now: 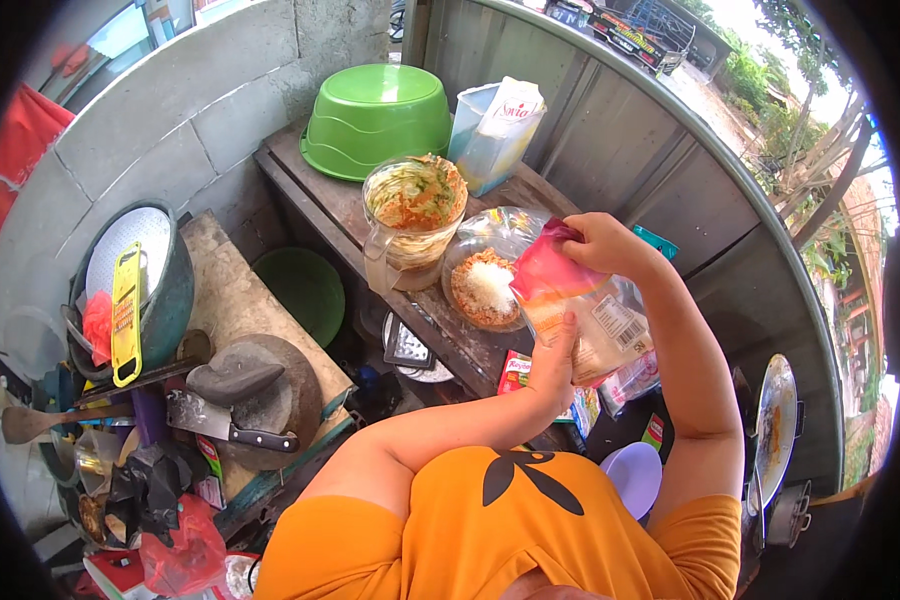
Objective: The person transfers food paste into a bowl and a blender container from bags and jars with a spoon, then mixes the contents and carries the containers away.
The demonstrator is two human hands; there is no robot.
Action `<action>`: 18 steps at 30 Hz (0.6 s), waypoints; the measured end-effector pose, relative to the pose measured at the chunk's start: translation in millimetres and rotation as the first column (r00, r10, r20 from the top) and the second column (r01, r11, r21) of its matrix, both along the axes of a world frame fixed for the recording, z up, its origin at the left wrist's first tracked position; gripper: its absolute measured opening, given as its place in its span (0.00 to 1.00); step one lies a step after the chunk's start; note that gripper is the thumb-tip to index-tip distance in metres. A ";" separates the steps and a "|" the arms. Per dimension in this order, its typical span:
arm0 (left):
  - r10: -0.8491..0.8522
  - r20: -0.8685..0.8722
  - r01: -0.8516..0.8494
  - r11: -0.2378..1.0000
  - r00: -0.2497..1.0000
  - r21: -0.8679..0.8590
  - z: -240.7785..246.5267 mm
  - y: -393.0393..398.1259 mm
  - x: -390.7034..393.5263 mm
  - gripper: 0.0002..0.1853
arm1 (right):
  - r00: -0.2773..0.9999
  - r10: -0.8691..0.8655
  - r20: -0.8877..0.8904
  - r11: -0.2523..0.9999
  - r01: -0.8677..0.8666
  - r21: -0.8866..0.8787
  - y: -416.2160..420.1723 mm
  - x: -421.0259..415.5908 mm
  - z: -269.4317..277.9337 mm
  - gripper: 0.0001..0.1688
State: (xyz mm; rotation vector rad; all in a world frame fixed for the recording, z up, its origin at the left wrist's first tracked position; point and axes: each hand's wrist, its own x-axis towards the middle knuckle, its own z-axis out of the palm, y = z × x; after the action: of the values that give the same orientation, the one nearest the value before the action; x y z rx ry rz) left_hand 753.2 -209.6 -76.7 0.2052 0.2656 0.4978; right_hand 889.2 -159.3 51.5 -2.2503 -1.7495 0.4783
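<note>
A plastic packet (596, 341) with a pink top, a barcode label and pale granular contents is held between my two hands. My left hand (559, 356) grips its lower left side. At the upper edge, my right hand (604, 244) pinches the crumpled pink plastic. Just left of the packet, a clear bowl (454, 289) holds an orange crumbly food with a white heap (491, 289) on it. Behind that bowl stands a clear plastic jug (379, 259), its inside smeared with orange and green mix. Whether anything is falling from the packet cannot be told.
An upturned green basin (382, 112) and a pale container (469, 112) stand on the wooden table (315, 180). At left are a stone mortar (296, 397), a cleaver (202, 416) and a yellow grater (126, 315). A purple bowl (634, 476) is near my body. A metal wall borders the right.
</note>
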 end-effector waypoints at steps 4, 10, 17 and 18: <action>-0.047 0.012 0.047 0.999 0.999 0.004 5.2 5.1 -5.1 0.28 | 1.000 -0.006 0.008 1.000 0.006 0.005 -1.4 2.7 -1.2 0.14; 0.107 -0.067 -0.095 0.981 0.992 0.167 -0.4 5.6 4.5 0.22 | 0.988 -0.112 -0.104 0.991 0.119 0.061 -26.3 10.2 10.4 0.15; 0.133 -0.094 -0.058 0.828 0.987 0.558 4.9 39.7 10.3 0.25 | 0.977 -0.112 -0.184 0.963 0.152 0.221 -63.3 28.1 25.3 0.22; 0.133 -0.120 -0.032 0.789 0.984 0.613 7.4 42.7 13.0 0.26 | 0.971 -0.144 -0.189 0.957 0.185 0.222 -72.3 30.6 26.0 0.22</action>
State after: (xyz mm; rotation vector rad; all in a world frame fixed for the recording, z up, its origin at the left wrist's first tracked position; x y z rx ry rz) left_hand 766.1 -167.0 -69.2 0.8772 0.2614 0.6479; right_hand 919.8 -231.6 77.6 -2.0965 -1.4371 0.3895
